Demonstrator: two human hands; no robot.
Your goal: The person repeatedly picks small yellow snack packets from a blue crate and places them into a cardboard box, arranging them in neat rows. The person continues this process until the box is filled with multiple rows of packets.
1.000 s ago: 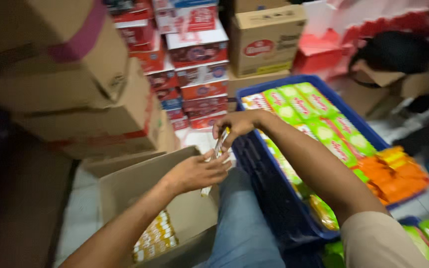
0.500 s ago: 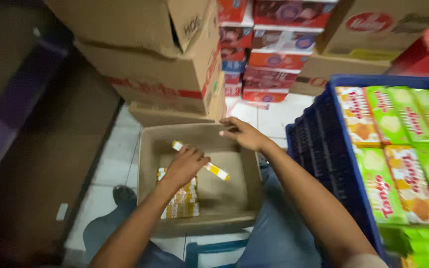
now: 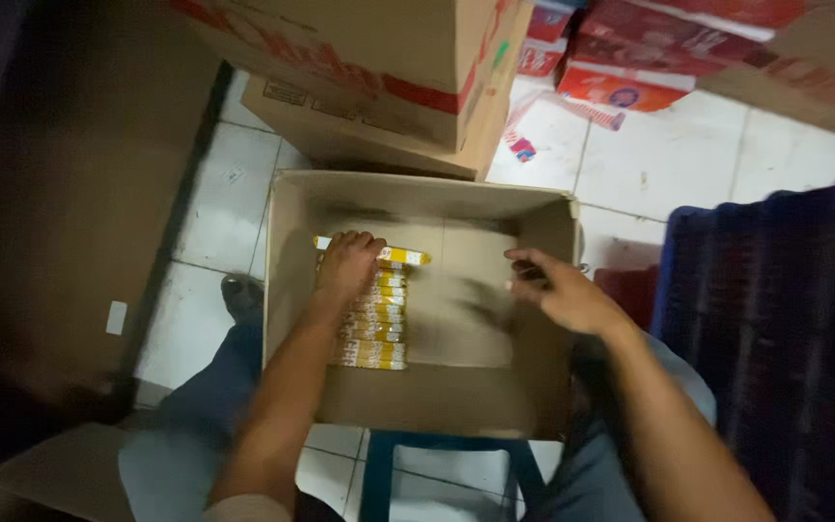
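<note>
While the left hand (image 3: 348, 266) presses a yellow pack (image 3: 393, 255) flat onto the row's (image 3: 371, 324) far end inside the box (image 3: 437, 396), the right hand (image 3: 562, 290) hovers half-open, empty, near the right wall.

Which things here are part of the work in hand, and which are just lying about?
In use: left hand on a yellow-and-white packet, atop the row of packets in the open cardboard box; right hand open, empty, over the box.

Lying about: stacked cartons, red boxes, blue crate, blue stool.
</note>
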